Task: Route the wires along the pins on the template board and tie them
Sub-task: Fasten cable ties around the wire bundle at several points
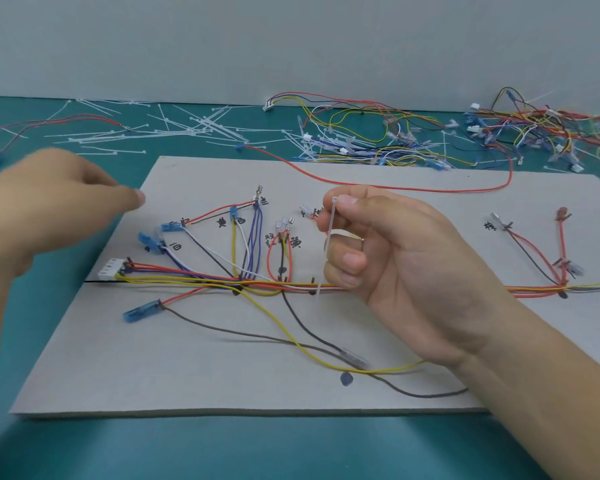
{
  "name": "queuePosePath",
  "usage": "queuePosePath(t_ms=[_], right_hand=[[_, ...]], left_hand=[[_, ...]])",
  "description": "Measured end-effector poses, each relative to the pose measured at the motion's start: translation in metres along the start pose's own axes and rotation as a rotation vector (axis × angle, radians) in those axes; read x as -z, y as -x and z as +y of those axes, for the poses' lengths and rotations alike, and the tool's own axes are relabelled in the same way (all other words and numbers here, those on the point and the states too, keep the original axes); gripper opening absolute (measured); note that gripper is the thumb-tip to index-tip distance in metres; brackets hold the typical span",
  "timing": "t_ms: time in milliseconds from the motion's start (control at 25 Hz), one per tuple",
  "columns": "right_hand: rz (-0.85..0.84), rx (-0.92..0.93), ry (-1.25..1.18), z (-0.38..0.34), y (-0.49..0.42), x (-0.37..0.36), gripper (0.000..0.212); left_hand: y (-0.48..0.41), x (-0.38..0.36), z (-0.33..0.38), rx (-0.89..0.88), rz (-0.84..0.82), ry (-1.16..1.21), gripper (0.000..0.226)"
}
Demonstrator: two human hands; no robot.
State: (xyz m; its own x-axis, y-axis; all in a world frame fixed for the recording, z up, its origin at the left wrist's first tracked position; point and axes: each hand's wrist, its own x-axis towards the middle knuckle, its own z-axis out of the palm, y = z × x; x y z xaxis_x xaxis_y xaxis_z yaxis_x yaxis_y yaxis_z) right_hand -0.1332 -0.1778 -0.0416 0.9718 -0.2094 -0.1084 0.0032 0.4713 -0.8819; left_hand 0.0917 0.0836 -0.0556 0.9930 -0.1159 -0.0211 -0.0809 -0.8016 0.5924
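Head view — tie (pixel 330 226) between right fingers (pixel 351 202)

Looks like a wire-harness assembly workbench: teal mat (pixel 291 452), grey template board (pixel 187 375) with hand-written labels, loose white cable ties (pixel 187 128), heaps of coloured wire harnesses (pixel 534 128) along a plain wall (pixel 291 46).

Wires (pixel 222 282) on template board (pixel 201 375); cable ties (pixel 174 129) behind, loose harnesses (pixel 413 140) behind right.

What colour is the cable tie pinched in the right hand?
Translucent white; the cable tie in the right hand shows best in the head view.
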Motion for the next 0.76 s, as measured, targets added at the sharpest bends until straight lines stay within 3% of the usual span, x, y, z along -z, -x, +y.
queuePosePath(t_ms=[320,600,760], right_hand=[[0.047,-0.030,0.069,-0.002,0.000,0.000,0.012],[0.036,-0.034,0.089,0.001,0.001,-0.003,0.014],[0.026,-0.052,0.094,0.002,0.001,-0.003,0.014]], left_hand=[[-0.002,-0.018,-0.003,-0.037,-0.046,-0.225,0.059],[-0.012,-0.018,-0.015,-0.119,-0.054,-0.394,0.103],[-0.017,-0.017,-0.021,-0.140,-0.064,-0.445,0.110]])
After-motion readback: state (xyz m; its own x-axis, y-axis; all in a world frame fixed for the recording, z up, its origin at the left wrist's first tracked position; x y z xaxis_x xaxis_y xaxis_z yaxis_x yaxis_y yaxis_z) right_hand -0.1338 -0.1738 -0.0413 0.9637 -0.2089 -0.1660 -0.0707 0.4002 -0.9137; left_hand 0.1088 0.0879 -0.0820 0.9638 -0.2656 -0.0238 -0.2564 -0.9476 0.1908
